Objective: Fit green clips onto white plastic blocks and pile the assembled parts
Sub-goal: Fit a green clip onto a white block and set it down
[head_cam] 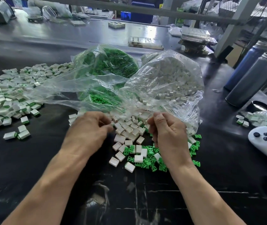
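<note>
Far left on the black table (32, 159), the pile of assembled parts (7, 98) sprawled wide. The left hand (87, 130) had its fingers curled at the edge of the loose white blocks (129, 132); what its grip held, I could not tell. Behind sat a clear bag of green clips (108, 64), then a bag of white blocks (168, 78). The right hand (166, 132) was curled too, its grip unclear, above scattered green clips (149, 159).

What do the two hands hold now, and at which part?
It cannot be told for sure. Both the left hand and the right hand have curled fingers over the loose white blocks, but any held piece is hidden.
</note>
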The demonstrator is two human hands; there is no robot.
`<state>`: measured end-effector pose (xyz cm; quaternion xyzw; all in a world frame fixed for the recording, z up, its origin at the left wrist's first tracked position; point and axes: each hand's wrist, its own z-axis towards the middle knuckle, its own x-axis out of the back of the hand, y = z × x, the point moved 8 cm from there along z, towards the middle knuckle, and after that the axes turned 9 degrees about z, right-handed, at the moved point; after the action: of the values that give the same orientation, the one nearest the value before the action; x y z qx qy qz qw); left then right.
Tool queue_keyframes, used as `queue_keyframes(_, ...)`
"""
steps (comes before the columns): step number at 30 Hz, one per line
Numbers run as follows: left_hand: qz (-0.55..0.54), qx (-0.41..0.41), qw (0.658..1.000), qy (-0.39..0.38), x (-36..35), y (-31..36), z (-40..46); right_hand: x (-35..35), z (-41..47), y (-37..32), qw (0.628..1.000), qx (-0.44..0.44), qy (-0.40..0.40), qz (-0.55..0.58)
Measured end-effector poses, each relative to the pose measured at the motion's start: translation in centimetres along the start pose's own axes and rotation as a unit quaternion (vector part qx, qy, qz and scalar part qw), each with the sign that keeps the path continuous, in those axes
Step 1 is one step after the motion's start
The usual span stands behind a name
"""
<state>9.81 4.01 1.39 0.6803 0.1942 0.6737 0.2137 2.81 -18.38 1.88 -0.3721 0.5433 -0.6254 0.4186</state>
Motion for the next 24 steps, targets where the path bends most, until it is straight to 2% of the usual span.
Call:
queue_keyframes(4, 0.092, 0.055, 0.992, 0.072, 2.0, -1.6, 0.6, -0.4, 0.0, 0.1, 1.000, -0.009, -0.015, 0.005)
queue_keyframes(9, 0.185, 0.012, 0.973, 0.136, 2.3, -1.1, 1.3, -0.5, 0.0, 0.5, 0.999, -0.019, -0.026, 0.009)
queue_keyframes(11, 0.185, -0.003, 0.973, 0.139, 1.9, -0.7, 1.4, -0.4, 0.1, 0.7, 0.999, -0.025, -0.029, 0.011)
queue_keyframes(15, 0.240, 0.013, 0.966, 0.097, 0.8, -0.6, 1.7, -0.2, 0.2, 1.0, 0.999, -0.022, -0.033, -0.020)
queue_keyframes(21, 0.268, 0.046, 0.953, 0.132, 2.1, -2.0, 1.6, 0.3, 0.5, 0.8, 0.996, 0.003, -0.040, -0.084)
queue_keyframes(24, 0.248, 0.033, 0.958, 0.137, 2.1, -1.3, 1.3, 0.4, 0.5, 0.7, 0.991, 0.007, -0.058, -0.118)
